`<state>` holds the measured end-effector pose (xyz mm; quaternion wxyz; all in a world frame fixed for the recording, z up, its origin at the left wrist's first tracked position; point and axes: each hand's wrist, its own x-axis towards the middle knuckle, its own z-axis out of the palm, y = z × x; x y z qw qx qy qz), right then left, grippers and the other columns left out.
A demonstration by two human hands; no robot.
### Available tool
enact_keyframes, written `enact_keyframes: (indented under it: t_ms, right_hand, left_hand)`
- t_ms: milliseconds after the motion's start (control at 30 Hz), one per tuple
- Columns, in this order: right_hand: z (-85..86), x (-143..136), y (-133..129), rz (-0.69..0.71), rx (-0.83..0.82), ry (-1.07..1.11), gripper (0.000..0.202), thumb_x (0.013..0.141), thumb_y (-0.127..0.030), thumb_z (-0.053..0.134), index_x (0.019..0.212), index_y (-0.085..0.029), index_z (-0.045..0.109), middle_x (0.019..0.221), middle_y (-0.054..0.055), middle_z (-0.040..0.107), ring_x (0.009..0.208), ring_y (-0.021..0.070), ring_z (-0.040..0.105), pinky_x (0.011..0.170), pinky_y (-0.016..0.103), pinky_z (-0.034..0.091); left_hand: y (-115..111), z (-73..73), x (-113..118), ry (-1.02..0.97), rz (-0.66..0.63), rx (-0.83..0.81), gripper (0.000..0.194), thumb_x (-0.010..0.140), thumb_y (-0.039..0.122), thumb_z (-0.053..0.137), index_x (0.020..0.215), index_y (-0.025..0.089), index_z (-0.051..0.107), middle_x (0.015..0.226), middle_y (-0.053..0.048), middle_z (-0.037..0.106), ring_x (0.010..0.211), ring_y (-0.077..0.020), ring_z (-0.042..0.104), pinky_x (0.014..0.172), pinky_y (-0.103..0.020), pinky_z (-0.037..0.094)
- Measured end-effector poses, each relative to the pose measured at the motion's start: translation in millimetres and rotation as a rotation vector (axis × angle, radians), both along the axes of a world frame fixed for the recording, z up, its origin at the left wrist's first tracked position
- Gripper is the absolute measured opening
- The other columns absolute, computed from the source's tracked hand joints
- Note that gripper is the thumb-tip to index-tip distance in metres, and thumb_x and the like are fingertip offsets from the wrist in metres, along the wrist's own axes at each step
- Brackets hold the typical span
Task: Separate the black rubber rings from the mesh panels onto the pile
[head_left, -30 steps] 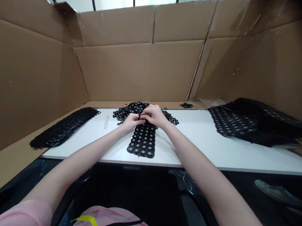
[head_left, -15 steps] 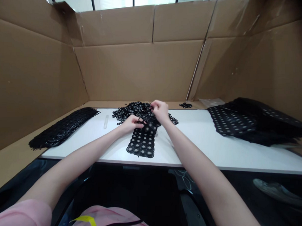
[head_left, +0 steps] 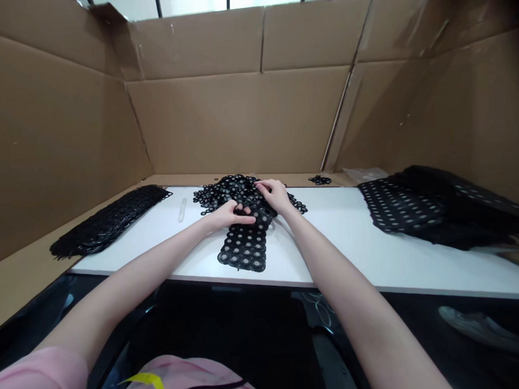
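Observation:
A black rubbery sheet (head_left: 243, 249) with rows of round pale spots lies on the white table, its near end flat. My left hand (head_left: 226, 215) is closed on its far part, thumb stretched across the top. Behind it spreads a heap of small black rings (head_left: 225, 190), many with pale centres. Over the heap's right side is my right hand (head_left: 278, 195), fingers bent and pinched together; whatever is between the fingertips is too small to make out.
At the left lies a thick bundle of black ring netting (head_left: 110, 221), with a clear plastic strip (head_left: 182, 210) beside it. Some loose black rings (head_left: 319, 180) sit at the back. Black spotted sheets (head_left: 419, 205) are piled at the right. Cardboard walls (head_left: 239, 121) enclose the table (head_left: 330, 243).
My right hand has shifted slightly down over the heap. My left thumb has moved right and lies straighter across the sheet, whose raised far part now sits lower.

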<state>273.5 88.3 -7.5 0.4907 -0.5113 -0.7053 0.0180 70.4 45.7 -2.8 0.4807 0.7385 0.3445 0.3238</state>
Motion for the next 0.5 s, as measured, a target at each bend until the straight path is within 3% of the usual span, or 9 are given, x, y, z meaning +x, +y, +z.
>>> enact_keyframes:
  t_ms: [167, 333, 500]
  right_hand:
    - [24.9, 6, -24, 0.061, 0.143, 0.226, 0.035, 0.089, -0.046, 0.047, 0.085, -0.021, 0.072, 0.088, 0.006, 0.071, 0.083, 0.0191, 0.063, 0.079, 0.034, 0.048]
    - [35.8, -3, -42, 0.332, 0.080, -0.099, 0.029, 0.070, -0.044, 0.072, 0.091, -0.024, 0.073, 0.088, 0.003, 0.072, 0.086, 0.0199, 0.061, 0.081, 0.034, 0.045]
    - [32.8, -8, -41, 0.340, 0.031, -0.234, 0.018, 0.067, -0.036, 0.075, 0.079, -0.023, 0.074, 0.079, 0.003, 0.072, 0.078, 0.0195, 0.060, 0.078, 0.034, 0.044]
  left_hand:
    - [12, -6.3, 4, -0.323, 0.107, -0.090, 0.039, 0.059, 0.039, 0.082, 0.072, 0.013, 0.056, 0.077, -0.001, 0.060, 0.076, -0.0131, 0.056, 0.079, -0.029, 0.040]
    - [17, -7.2, 4, -0.464, 0.069, -0.156, 0.035, 0.062, 0.039, 0.081, 0.071, 0.013, 0.059, 0.073, -0.001, 0.061, 0.075, -0.0126, 0.057, 0.078, -0.028, 0.041]
    - [17, -10.4, 2, -0.438, -0.008, -0.172, 0.037, 0.056, 0.035, 0.085, 0.079, 0.012, 0.067, 0.080, -0.004, 0.066, 0.080, -0.0151, 0.061, 0.083, -0.031, 0.044]
